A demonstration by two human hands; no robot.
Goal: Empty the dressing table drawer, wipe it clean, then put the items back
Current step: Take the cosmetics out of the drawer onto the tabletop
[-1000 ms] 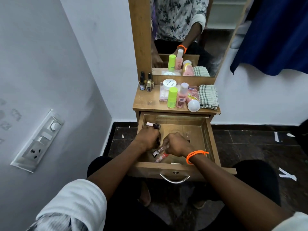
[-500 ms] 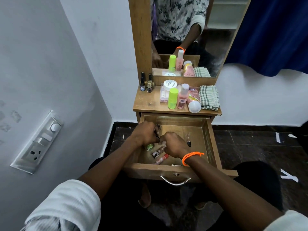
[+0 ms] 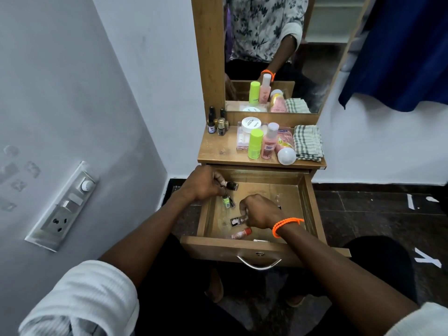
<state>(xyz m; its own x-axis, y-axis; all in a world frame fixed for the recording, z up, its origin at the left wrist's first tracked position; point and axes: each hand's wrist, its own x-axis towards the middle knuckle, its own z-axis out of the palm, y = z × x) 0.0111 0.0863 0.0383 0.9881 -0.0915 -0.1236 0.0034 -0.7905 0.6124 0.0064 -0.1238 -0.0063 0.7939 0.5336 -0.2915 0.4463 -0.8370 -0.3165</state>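
The wooden drawer of the dressing table stands pulled out. My left hand is at its back left corner, its fingers curled round several small nail polish bottles, a green one hanging lowest. My right hand is in the middle of the drawer and pinches a small dark-capped bottle. A reddish tube lies on the drawer floor near the front. On the tabletop stand three nail polish bottles, a green bottle, a pink bottle and a white jar.
A checked cloth lies folded at the tabletop's right end, beside a white round cap. The mirror rises behind. A wall with a switch panel is close on the left. A blue curtain hangs at the right.
My left hand has lifted toward the drawer's back left with the small bottles in it. My right hand has taken hold of the dark-capped bottle in the middle.
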